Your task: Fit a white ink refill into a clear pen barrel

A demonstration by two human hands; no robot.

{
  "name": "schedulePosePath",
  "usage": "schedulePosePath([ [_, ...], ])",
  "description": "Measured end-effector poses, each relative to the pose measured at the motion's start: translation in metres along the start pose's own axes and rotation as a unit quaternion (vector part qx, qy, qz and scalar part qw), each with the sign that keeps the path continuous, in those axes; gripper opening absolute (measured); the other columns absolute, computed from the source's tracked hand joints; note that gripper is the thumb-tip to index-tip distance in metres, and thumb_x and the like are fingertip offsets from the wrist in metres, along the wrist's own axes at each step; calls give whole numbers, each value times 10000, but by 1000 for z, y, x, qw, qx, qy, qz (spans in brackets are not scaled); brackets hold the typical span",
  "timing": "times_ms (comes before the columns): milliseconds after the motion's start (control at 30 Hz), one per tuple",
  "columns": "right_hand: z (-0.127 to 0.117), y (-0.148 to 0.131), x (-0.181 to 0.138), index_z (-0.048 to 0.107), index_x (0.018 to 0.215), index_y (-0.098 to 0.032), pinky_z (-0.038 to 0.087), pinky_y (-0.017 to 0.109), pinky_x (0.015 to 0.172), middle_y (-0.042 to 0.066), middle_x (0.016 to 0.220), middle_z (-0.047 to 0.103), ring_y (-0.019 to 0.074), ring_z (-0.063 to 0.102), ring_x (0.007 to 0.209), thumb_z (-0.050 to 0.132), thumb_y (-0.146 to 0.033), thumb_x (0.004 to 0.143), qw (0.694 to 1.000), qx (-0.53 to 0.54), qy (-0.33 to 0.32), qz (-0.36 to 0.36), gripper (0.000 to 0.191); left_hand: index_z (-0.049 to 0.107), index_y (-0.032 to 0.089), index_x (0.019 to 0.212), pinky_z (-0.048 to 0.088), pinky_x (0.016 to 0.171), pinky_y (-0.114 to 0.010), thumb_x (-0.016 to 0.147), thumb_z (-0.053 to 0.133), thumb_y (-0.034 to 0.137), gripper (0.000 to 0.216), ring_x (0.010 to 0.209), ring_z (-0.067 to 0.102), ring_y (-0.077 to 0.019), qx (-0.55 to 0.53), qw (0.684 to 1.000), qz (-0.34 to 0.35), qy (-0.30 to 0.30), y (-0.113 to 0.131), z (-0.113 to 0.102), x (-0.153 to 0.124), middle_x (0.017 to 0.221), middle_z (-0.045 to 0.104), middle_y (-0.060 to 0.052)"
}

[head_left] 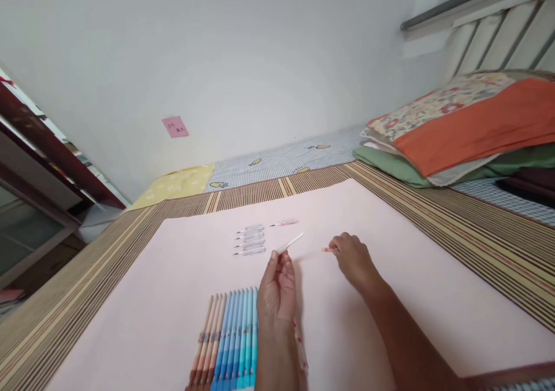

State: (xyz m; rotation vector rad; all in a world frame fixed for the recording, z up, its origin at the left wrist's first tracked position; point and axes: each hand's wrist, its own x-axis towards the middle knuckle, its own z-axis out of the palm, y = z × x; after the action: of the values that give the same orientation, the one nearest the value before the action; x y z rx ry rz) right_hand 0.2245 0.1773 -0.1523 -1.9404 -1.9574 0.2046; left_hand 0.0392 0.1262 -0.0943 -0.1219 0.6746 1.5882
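Observation:
My left hand is closed around a slim white pen-like tube, which points up and to the right. To its right, my right hand pinches a small clear piece with reddish marks; most of it is hidden by the fingers. Several clear pens with dark tips lie in a stack of rows beyond my left hand. One more clear pen with a pinkish barrel lies apart from them. Left of my left wrist is a row of coloured pens, brown through blue to turquoise.
Everything lies on a large pale pink sheet over a striped mat. Partly hidden by my left forearm are clear items with red marks. Folded bedding is piled at the right. A pink note is on the wall.

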Motion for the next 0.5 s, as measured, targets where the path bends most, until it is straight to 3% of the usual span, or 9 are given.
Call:
schedulePosePath([
  [100,-1,-3,-1,653,855,-177,376,330,737,110,994,669,255,572,951,500,-123,895,997,74,28,13,167,652,67,868,586,600,-154,912,545,5,131,664,690,-100,6,1000,14,1,1,0,0,763,694,-71],
  [167,-4,-6,-1,639,867,-189,412,326,740,91,962,688,239,597,921,512,-202,903,974,219,58,20,132,650,70,853,584,599,-152,914,540,3,143,657,688,-97,6,1000,19,3,1,-1,0,755,693,-69],
  [300,-24,-16,-5,667,944,-197,451,283,602,44,828,691,177,602,695,606,-425,859,854,518,47,15,251,649,77,829,581,602,-148,913,549,8,147,651,686,-91,7,1000,29,6,1,-2,1,743,692,-64],
  [367,-38,-23,-9,706,947,-191,445,271,572,45,829,699,158,584,659,683,-450,810,832,552,45,2,294,651,77,824,576,595,-144,911,555,10,147,644,683,-90,10,999,33,6,1,-2,1,733,690,-61],
  [500,-58,-33,-16,744,878,-197,504,293,709,58,922,738,194,649,824,765,-410,751,832,549,69,-51,248,660,70,816,568,568,-147,907,566,17,141,618,676,-93,23,999,40,-2,-1,-2,2,712,691,-69],
])
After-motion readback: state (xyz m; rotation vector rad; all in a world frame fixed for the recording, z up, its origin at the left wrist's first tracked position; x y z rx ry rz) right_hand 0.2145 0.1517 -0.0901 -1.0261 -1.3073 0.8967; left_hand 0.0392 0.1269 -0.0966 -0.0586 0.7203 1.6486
